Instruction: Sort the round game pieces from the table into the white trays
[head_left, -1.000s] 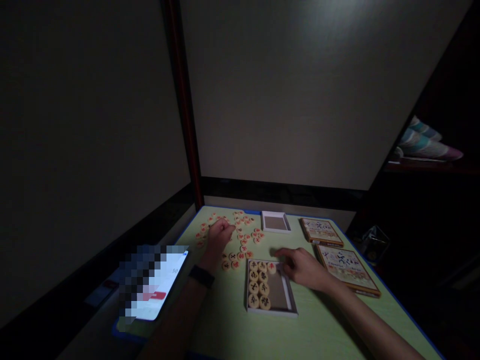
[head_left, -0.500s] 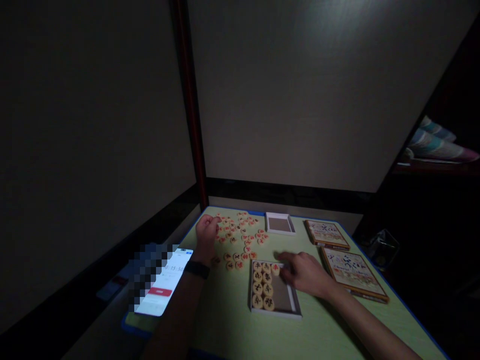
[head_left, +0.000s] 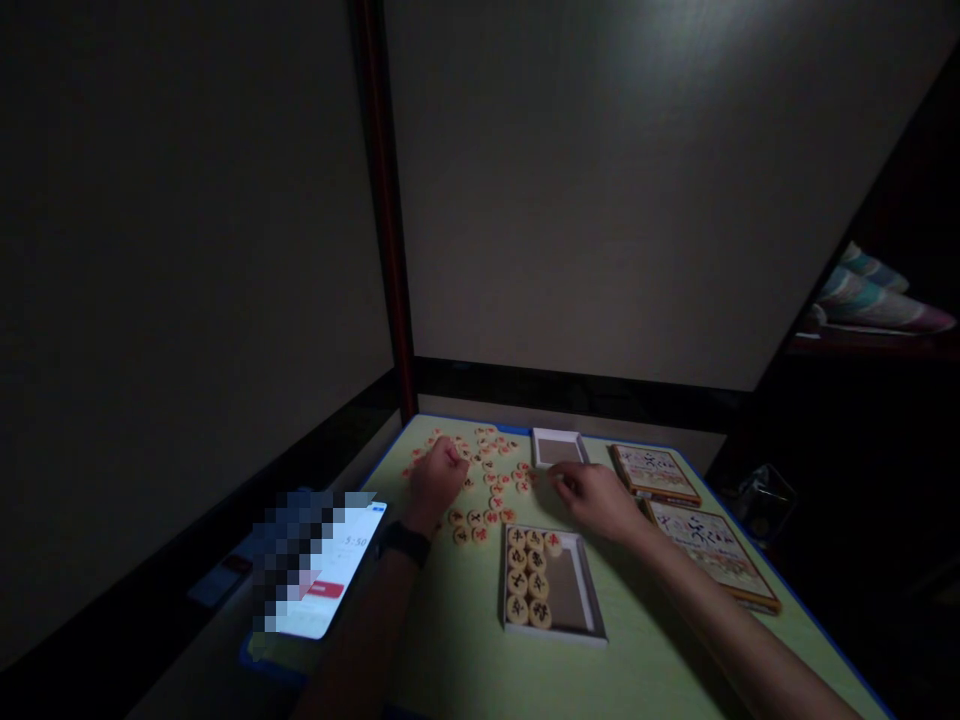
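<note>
Round Chinese chess pieces (head_left: pixel 496 490) with red or black characters lie loose on the table's left half. Over them is my left hand (head_left: pixel 437 482), its fingers curled closed; whatever they may hold is hidden. My right hand (head_left: pixel 592 497) hovers just right of a small cluster of red-marked pieces (head_left: pixel 523 477), fingers reaching left with thumb and index apart and no piece visible between them. Below it lies a shallow open box (head_left: pixel 570 580) with two columns of black-marked pieces (head_left: pixel 537 585) and one red-marked piece (head_left: pixel 553 543) at the top of a third.
Another shallow box part (head_left: pixel 559 447) sits at the table's back edge. Two printed chess box covers (head_left: pixel 656 472) (head_left: pixel 712 550) lie along the right side. A lit phone (head_left: pixel 330 580) stands at the left edge. Walls close off the back and left of the green table (head_left: pixel 480 670).
My right hand has moved from the box up and away toward the loose red-marked pieces. My left hand has shifted right over the scattered pieces, still closed.
</note>
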